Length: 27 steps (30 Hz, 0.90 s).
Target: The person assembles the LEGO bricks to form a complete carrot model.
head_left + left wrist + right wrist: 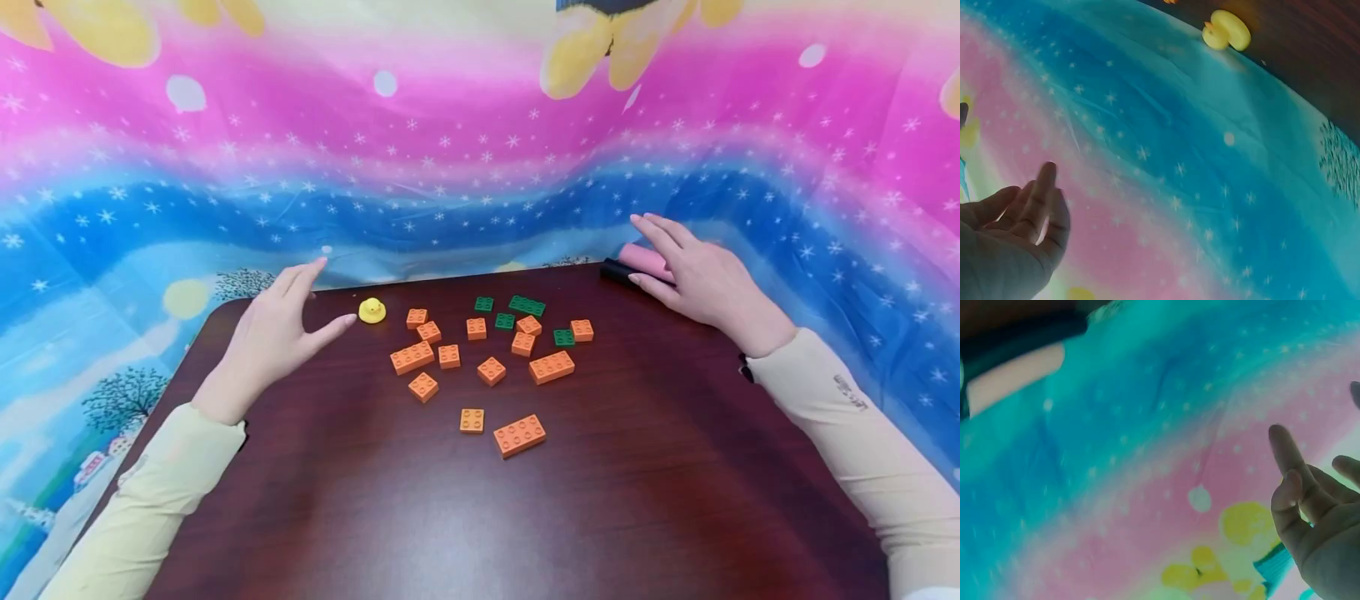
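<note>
My left hand (273, 333) is held over the left side of the table, fingers extended and nothing in it. Just right of its thumb sits a small yellow rubber duck (372, 311), which the left wrist view also shows at the table's edge. My right hand (697, 275), likewise holding nothing, is above the far right, overlapping a pink cylinder (645, 261) and a black cylinder (619, 273). Between the hands lie several orange toy bricks, among them a long one (520, 436) and a square one (472, 421) nearest me. Several green bricks (527, 306) lie farther back.
The dark wooden table (360, 500) has a rounded far left corner. A patterned cloth (450, 167) in blue and pink hangs behind it and along both sides, right up to its far edge.
</note>
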Each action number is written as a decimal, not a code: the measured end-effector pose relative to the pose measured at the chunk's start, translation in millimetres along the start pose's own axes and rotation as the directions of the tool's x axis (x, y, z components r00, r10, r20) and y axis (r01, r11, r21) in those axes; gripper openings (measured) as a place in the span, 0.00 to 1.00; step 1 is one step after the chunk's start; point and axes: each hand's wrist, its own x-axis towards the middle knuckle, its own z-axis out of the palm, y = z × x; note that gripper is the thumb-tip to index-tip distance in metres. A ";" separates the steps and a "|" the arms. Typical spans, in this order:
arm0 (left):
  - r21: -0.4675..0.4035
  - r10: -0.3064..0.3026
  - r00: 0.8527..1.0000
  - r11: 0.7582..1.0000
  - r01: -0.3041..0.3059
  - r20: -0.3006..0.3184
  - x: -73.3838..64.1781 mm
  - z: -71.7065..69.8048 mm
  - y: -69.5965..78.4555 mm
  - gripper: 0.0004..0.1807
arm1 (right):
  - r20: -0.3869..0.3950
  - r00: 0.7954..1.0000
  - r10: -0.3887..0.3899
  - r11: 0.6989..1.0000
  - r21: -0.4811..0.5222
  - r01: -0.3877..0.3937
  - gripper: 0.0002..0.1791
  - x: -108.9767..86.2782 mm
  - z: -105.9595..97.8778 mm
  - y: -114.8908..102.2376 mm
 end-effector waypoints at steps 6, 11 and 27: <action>-0.203 -0.016 1.000 0.979 0.013 -0.012 -0.5 13.7 7.3 0.34 | 0.025 0.997 0.070 0.947 0.314 -0.074 0.39 -1.5 -0.1 -11.2; -0.335 -0.042 0.999 0.941 0.047 0.023 -4.2 31.4 12.8 0.32 | 0.190 0.975 0.115 0.757 0.618 -0.210 0.35 -3.9 5.7 -20.6; -0.505 0.048 0.912 0.844 0.182 0.408 -19.8 96.3 48.8 0.32 | 0.651 0.758 -0.037 0.328 0.724 -0.606 0.27 -28.1 86.0 -67.3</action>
